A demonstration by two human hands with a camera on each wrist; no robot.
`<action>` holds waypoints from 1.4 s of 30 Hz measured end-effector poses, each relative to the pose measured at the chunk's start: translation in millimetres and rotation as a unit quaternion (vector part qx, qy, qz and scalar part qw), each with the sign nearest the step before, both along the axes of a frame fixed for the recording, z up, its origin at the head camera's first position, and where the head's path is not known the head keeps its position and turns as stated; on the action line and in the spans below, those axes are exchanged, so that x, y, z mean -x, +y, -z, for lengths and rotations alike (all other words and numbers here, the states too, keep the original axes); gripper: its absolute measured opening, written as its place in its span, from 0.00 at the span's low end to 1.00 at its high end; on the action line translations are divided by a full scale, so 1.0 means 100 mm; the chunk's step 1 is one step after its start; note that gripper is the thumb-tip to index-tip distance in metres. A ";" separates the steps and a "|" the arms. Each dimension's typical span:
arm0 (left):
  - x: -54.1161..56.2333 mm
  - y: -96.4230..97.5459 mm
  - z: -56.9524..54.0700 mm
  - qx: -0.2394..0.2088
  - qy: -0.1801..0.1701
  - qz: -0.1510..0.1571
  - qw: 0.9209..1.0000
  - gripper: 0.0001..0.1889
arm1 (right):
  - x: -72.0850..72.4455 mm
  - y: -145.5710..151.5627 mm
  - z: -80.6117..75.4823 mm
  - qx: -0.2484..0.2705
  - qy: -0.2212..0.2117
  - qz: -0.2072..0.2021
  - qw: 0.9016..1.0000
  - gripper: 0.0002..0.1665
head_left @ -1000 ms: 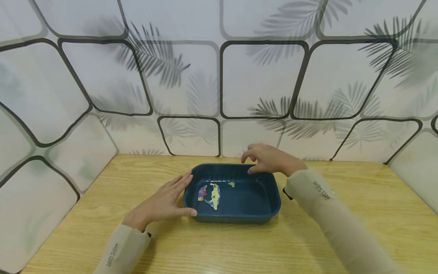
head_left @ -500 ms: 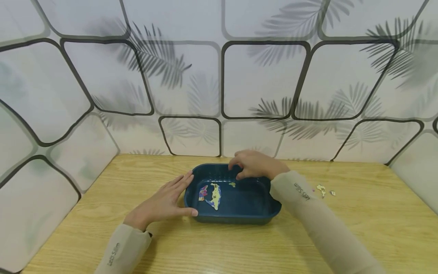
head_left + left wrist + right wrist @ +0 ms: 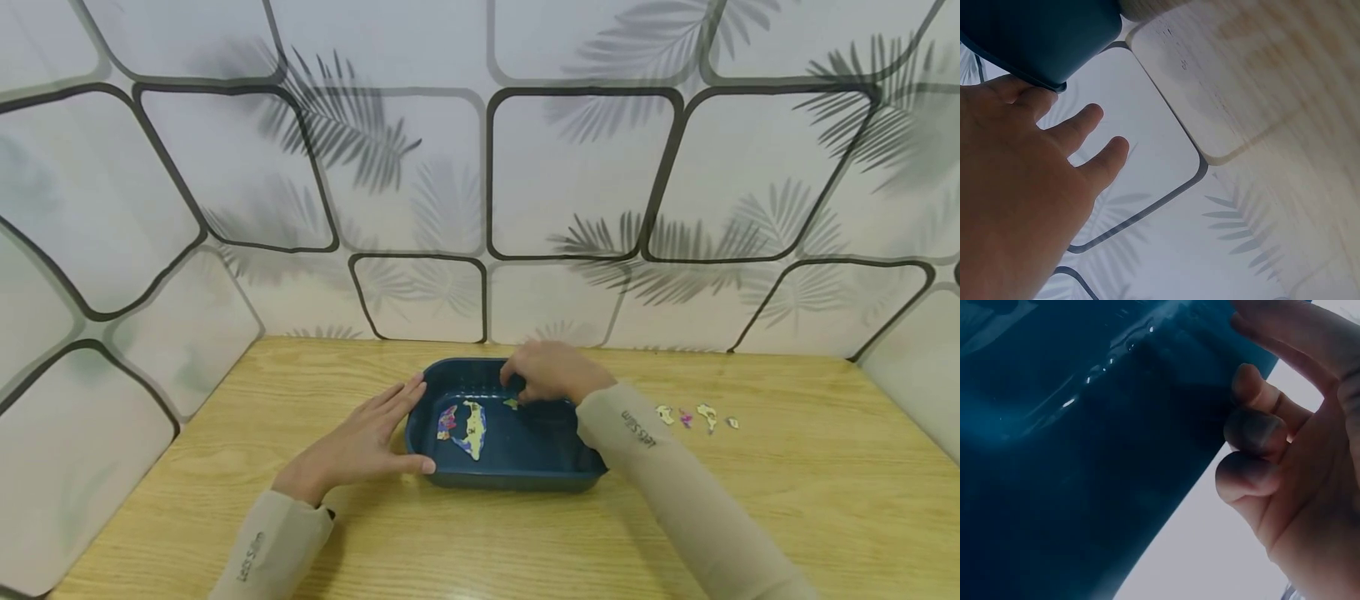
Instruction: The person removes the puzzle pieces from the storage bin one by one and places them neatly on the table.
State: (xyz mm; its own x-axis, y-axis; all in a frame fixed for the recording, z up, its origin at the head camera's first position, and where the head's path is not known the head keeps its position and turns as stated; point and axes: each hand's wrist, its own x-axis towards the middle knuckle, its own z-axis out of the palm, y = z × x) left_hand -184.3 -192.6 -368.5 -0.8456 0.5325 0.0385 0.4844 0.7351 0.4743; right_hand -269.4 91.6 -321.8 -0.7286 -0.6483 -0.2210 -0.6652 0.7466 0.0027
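Note:
A dark blue rectangular basin [image 3: 517,481] stands on the wooden table. My left hand [image 3: 358,450] rests along its left end, fingers straight against the rim and thumb over the near corner. Over the far side my right hand [image 3: 558,371] reaches down inside, thumb and forefinger apart, close to a small pale yellow flat piece [image 3: 511,403]. In the right wrist view the other fingers [image 3: 1247,478] are curled over the far rim, with nothing in them. Left in the basin lie a larger yellow-and-blue flat piece [image 3: 475,432] and a purple-red patterned piece [image 3: 446,422].
Right of the basin, several small flat pieces lie on the wooden table [image 3: 795,500], among them a pale yellow one [image 3: 707,415] and a pink one [image 3: 686,418]. A white patterned backdrop [image 3: 577,175] rises behind the table.
My right hand has moved left and down into the basin, to the small yellow piece. Its sleeve has uncovered the pieces on the right. My left hand stays on the rim.

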 end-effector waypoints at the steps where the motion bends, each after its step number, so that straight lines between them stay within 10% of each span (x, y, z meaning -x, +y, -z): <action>1: 0.00 0.00 0.00 0.000 0.000 0.000 1.000 0.56 | 0.00 0.00 0.01 -0.003 0.005 -0.003 1.000 0.19; 14: 0.01 0.00 0.01 0.001 0.001 0.001 1.000 0.56 | 0.04 0.00 0.22 -0.006 -0.049 0.052 0.997 0.18; 42: 0.00 0.00 -0.01 -0.004 0.003 0.007 1.000 0.56 | 0.03 0.02 0.33 0.042 0.004 -0.035 0.999 0.12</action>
State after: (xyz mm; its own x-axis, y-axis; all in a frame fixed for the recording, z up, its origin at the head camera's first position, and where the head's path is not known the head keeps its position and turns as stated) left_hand -184.6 -192.9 -367.9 -0.8381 0.5434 0.0481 0.4972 0.7247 0.4770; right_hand -272.9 93.5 -354.5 -0.6825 -0.7135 -0.1581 -0.7158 0.6963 -0.0524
